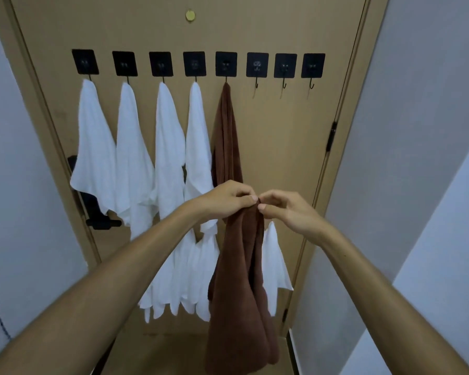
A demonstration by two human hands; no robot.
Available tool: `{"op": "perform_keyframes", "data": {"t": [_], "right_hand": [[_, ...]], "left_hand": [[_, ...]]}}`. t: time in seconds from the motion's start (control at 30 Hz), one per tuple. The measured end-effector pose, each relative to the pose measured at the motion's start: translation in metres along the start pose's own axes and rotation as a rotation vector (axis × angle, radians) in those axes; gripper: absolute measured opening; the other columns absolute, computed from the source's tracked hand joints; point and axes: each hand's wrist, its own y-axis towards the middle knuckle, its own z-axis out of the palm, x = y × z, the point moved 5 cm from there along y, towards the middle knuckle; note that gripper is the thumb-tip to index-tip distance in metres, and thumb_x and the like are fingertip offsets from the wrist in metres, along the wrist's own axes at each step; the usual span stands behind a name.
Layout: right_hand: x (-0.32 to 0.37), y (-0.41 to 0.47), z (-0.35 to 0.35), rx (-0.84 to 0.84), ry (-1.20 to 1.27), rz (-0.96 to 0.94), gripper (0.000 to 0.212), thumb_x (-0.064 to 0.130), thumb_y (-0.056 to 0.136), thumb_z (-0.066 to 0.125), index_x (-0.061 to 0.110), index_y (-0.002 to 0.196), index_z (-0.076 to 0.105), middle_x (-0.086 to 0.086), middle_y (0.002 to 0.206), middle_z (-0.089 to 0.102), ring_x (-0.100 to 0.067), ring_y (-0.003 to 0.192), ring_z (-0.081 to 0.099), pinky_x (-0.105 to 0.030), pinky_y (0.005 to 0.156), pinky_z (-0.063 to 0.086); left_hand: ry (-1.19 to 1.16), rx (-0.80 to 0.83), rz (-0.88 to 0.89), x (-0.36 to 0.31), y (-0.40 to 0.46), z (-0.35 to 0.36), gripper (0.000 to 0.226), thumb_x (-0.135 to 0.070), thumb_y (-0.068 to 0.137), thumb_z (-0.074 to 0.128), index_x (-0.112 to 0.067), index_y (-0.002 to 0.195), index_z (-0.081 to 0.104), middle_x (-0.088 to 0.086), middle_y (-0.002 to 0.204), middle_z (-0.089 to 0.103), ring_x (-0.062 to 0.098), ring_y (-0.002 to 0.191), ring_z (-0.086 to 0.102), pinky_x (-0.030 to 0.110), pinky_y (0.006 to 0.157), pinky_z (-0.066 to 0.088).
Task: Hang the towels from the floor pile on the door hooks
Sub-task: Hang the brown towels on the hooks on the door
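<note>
My left hand [225,197] and my right hand [287,209] pinch the top edge of a brown towel [241,280] between thumbs and fingertips; it hangs long in front of the door [282,147]. More white towels [198,269] dangle below and behind my hands, and what holds them is hidden. On the row of black hooks, several white towels [95,147] hang at the left, with another brown towel [226,136] beside them. Three hooks to the right are bare: the nearest [256,85], the middle [284,85] and the last [312,85].
A black door handle [95,212] sticks out at the door's left side, partly behind the white towels. Black hinges [332,136] sit on the right edge. Pale walls close in on both sides.
</note>
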Motion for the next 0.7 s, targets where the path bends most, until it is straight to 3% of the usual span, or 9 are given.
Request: {"op": "perform_keyframes", "data": {"t": [0.1, 0.23, 0.37, 0.47, 0.57, 0.63, 0.7], "right_hand": [[-0.003, 0.023, -0.016, -0.013, -0.04, -0.015, 0.014, 0.005, 0.093, 0.054, -0.006, 0.096, 0.063, -0.014, 0.084, 0.063, -0.018, 0.074, 0.058, -0.017, 0.065, 0.051], [-0.012, 0.047, -0.042, 0.037, 0.032, 0.045, 0.017, 0.003, 0.093, 0.049, 0.007, 0.086, 0.064, -0.006, 0.078, 0.058, -0.017, 0.074, 0.052, -0.027, 0.068, 0.043], [-0.02, 0.068, -0.064, 0.108, -0.042, 0.085, 0.021, 0.009, 0.092, 0.048, 0.014, 0.079, 0.063, 0.004, 0.075, 0.06, -0.006, 0.07, 0.054, -0.017, 0.064, 0.04], [-0.024, 0.086, -0.084, 0.081, -0.128, 0.028, 0.018, 0.014, 0.094, 0.051, 0.006, 0.086, 0.065, 0.003, 0.079, 0.062, -0.006, 0.073, 0.054, -0.017, 0.069, 0.041], [-0.023, 0.099, -0.095, 0.037, -0.212, -0.114, 0.02, 0.014, 0.096, 0.05, -0.001, 0.091, 0.063, 0.0, 0.081, 0.06, -0.005, 0.072, 0.052, -0.009, 0.064, 0.039], [-0.024, 0.11, -0.101, 0.009, -0.224, -0.174, 0.017, 0.01, 0.096, 0.05, 0.0, 0.091, 0.062, -0.001, 0.079, 0.057, -0.006, 0.069, 0.049, -0.012, 0.062, 0.037], [-0.027, 0.124, -0.109, -0.021, -0.202, -0.165, 0.009, 0.008, 0.094, 0.051, 0.004, 0.093, 0.059, -0.002, 0.077, 0.053, -0.007, 0.065, 0.044, -0.014, 0.056, 0.034]], "left_hand": [[-0.003, -0.001, -0.031, 0.002, 0.025, -0.006, 0.022, -0.02, 0.095, 0.053, -0.006, 0.088, 0.069, 0.001, 0.083, 0.064, 0.009, 0.08, 0.057, 0.023, 0.078, 0.044], [0.005, 0.007, -0.057, -0.001, 0.058, -0.016, 0.02, -0.021, 0.093, 0.057, -0.006, 0.089, 0.069, -0.002, 0.083, 0.064, 0.006, 0.079, 0.056, 0.019, 0.076, 0.043], [-0.025, -0.028, -0.015, -0.008, 0.086, -0.019, 0.018, -0.017, 0.095, 0.054, -0.014, 0.081, 0.065, -0.007, 0.078, 0.061, -0.002, 0.072, 0.054, 0.01, 0.069, 0.041], [-0.029, -0.078, 0.01, -0.006, 0.103, -0.02, 0.019, -0.017, 0.097, 0.051, -0.014, 0.08, 0.06, -0.009, 0.074, 0.057, -0.008, 0.063, 0.05, 0.005, 0.061, 0.039], [0.079, -0.08, 0.029, -0.004, 0.119, -0.024, 0.015, -0.015, 0.097, 0.051, -0.009, 0.087, 0.061, -0.001, 0.082, 0.06, 0.001, 0.074, 0.054, 0.015, 0.071, 0.043], [0.193, -0.069, 0.043, -0.003, 0.132, -0.031, 0.012, -0.014, 0.096, 0.052, -0.009, 0.092, 0.062, 0.002, 0.091, 0.064, 0.01, 0.085, 0.057, 0.029, 0.081, 0.047], [0.226, -0.085, 0.064, -0.002, 0.144, -0.04, 0.011, -0.013, 0.095, 0.052, -0.014, 0.091, 0.063, 0.001, 0.091, 0.064, 0.012, 0.085, 0.059, 0.033, 0.082, 0.048]]}}
